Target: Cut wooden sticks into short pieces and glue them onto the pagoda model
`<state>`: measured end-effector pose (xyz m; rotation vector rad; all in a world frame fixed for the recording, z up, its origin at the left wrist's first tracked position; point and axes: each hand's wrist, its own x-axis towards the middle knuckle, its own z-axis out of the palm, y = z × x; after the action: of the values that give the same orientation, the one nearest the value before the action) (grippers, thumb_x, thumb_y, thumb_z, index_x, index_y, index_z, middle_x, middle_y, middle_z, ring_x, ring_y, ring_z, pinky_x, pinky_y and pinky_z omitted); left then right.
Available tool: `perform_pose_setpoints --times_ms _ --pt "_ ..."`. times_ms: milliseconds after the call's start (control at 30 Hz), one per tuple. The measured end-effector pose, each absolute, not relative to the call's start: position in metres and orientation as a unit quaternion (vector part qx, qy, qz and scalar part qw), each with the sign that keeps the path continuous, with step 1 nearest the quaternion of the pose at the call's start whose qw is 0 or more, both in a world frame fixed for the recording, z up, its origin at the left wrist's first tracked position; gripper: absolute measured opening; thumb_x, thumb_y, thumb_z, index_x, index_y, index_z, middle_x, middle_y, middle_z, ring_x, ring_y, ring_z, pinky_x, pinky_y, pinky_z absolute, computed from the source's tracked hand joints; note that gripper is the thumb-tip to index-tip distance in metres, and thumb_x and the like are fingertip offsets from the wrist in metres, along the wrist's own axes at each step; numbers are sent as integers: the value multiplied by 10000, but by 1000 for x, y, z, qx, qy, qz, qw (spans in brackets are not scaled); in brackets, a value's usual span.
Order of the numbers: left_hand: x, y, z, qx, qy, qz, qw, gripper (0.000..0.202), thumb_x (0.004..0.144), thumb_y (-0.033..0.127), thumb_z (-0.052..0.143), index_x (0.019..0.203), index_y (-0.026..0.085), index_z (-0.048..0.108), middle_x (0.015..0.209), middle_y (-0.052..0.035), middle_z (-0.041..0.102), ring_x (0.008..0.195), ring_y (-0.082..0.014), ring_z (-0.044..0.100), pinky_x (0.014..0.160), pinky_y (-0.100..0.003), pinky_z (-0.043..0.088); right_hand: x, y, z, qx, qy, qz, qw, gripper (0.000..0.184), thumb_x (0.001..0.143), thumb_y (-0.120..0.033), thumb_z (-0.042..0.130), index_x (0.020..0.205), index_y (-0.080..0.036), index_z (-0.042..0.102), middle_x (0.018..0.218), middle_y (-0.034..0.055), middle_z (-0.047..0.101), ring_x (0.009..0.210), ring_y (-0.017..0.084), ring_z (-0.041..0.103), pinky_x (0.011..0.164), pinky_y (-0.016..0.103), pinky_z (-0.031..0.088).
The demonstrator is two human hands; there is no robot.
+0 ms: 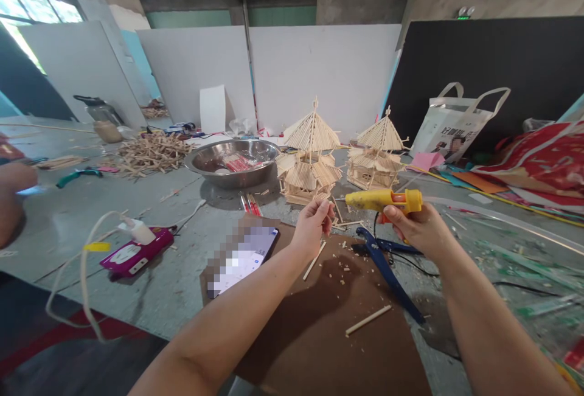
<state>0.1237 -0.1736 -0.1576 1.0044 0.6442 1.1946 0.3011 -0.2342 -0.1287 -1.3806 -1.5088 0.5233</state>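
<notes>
My right hand (413, 225) is wrapped round a yellow hot glue gun (381, 200), its nozzle pointing left and a long clear glue stick (506, 216) trailing from its back. Close to the nozzle, the fingers of my left hand (314, 222) are closed in a pinch; what they hold is too small to make out. Below lies a brown board (328, 329) with wood crumbs, a loose stick (368, 320) and another stick (314, 261). Blue-handled cutters (387, 271) rest at its right edge. Two pavilion models made of sticks, a larger one (310, 168) and a smaller one (376, 152), stand just behind.
A phone (249, 262) lies on the board's left side. Farther left are a purple power strip (137, 253) with a white plug and a pile of sticks (152, 152). A metal bowl (201, 165) holds packets. A white bag (449, 122) stands right; another person's arm (13, 183) shows left.
</notes>
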Motion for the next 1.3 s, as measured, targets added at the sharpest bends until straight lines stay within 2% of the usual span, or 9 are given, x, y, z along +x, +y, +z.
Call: perform_pose_setpoints --times_ms 333,567,733,1300 --pt "124 -175 -156 450 288 527 660 313 592 430 613 640 144 495 538 55 466 340 -16 348 320 -165 258 298 -233 -129 -595 -630 174 467 371 685 -492 485 537 -158 552 359 -35 362 358 82 364 329 203 256" --pt "124 -176 -156 470 288 528 646 312 612 439 593 635 142 499 537 53 464 344 -16 343 320 -164 251 295 -234 -124 -621 -631 153 439 407 664 -539 470 494 -174 531 373 -22 428 374 100 405 376 224 302" --pt "124 -176 -156 468 298 524 646 319 607 445 594 624 143 494 530 55 461 345 -14 335 325 -164 251 292 -235 -122 -611 -630 146 457 390 657 -524 487 488 -173 514 407 -18 459 363 86 386 360 218 294" --pt "124 -175 -158 475 295 525 641 314 612 442 593 622 146 491 522 56 455 346 -16 334 328 -167 249 290 -235 -121 -618 -619 157 458 410 639 -543 501 477 -167 484 354 -44 355 341 67 304 344 212 254"
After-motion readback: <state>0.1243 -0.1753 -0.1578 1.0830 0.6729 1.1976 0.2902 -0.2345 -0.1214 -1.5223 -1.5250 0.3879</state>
